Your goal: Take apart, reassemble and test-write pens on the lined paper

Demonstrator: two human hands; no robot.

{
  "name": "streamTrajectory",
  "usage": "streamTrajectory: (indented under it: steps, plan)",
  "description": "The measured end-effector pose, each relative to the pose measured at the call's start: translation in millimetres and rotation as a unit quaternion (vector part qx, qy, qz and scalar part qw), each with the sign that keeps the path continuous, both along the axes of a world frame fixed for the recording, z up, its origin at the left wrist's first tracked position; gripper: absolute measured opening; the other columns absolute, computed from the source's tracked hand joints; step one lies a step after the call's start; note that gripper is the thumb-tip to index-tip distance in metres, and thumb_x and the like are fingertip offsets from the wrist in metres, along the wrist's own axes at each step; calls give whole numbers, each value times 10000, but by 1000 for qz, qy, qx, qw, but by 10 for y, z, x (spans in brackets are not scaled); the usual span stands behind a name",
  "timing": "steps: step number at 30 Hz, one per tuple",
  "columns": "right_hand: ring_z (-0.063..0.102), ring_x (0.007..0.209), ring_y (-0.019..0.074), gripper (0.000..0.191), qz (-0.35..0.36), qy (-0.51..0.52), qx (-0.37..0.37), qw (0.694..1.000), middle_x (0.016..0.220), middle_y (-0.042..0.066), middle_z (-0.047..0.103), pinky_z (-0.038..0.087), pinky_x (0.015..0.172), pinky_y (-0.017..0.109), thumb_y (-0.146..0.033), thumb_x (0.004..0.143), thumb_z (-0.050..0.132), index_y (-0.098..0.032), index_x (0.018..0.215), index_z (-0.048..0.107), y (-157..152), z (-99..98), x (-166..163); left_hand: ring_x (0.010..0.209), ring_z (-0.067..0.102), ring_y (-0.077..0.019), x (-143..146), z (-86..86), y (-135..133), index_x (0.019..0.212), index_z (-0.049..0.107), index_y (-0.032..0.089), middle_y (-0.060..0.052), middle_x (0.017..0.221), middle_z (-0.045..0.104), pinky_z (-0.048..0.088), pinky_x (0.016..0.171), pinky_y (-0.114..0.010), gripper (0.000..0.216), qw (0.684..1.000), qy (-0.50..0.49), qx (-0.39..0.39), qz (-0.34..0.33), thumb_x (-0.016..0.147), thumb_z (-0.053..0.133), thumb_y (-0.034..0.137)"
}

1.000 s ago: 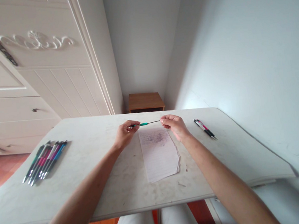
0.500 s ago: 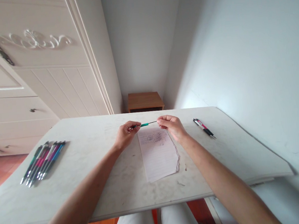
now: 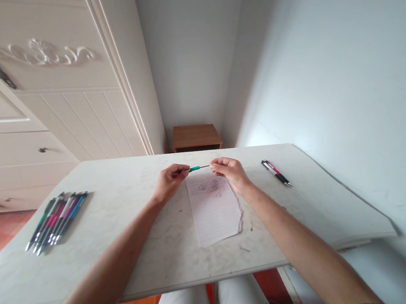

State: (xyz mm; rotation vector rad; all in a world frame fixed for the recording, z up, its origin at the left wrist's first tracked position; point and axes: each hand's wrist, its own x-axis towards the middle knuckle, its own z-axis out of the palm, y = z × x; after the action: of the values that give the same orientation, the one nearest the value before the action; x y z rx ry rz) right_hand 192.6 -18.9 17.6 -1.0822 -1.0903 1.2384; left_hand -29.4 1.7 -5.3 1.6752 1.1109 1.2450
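Observation:
My left hand [image 3: 171, 178] is closed round a green pen barrel [image 3: 194, 169] with a dark end. A thin dark pen refill [image 3: 205, 166] sticks out of the barrel's right end. Its far tip is pinched between the thumb and fingers of my right hand [image 3: 229, 171]. Both hands are held over the top edge of a lined, scribbled sheet of paper [image 3: 217, 218] with a torn right side. Whatever part of the pen lies inside my left fingers is hidden.
On the left of the white table [image 3: 134, 260] several click pens [image 3: 56, 223] lie side by side. Two more pens [image 3: 276, 173] rest to the right of my right hand. A white cabinet [image 3: 74, 102] stands at the left, a small wooden stand [image 3: 196, 135] behind the table.
My right hand has come slightly closer to my left, and a little less of the refill shows between them. The view has shifted slightly.

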Motion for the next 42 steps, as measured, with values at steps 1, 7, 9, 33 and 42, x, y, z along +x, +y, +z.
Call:
streamTrajectory:
  steps: [1,7,9,33,42]
  plan:
    - [590,669,128,267,-1,-4,1,1000,684,10,683,460,660,268,-360,554,843,-198,745,751,0,-6,-1,834,681,-225,2,9,-3,932,743,143,-105,917,751,526,785,-346,393,1000,-7,-6,-1,712,736,469]
    - [580,654,128,248,-12,-22,14,1000,680,9,686,445,649,267,-359,572,828,-203,746,747,14,-32,4,815,681,-221,13,29,-16,924,742,144,-102,900,751,534,779,-351,396,1000,-9,-17,-10,697,743,469]
    - [581,654,131,248,-16,-23,16,999,679,10,688,442,647,270,-365,570,828,-206,742,745,16,-32,3,831,681,-224,12,18,-13,924,743,147,-102,916,752,532,795,-357,383,1000,0,-14,-11,701,741,458]
    - [578,631,117,324,32,-2,-22,999,693,-5,685,446,635,269,-315,505,866,-204,783,741,6,-37,-25,758,668,-206,25,57,-50,929,724,147,-79,790,725,529,724,-334,395,998,-42,-35,-36,706,739,473]
    - [641,840,188,512,21,-137,84,987,965,58,717,516,824,364,-194,519,815,-207,1018,703,91,121,440,770,659,-196,-3,61,-43,947,729,148,-76,837,734,521,738,-322,423,998,-53,-42,-15,711,735,499]
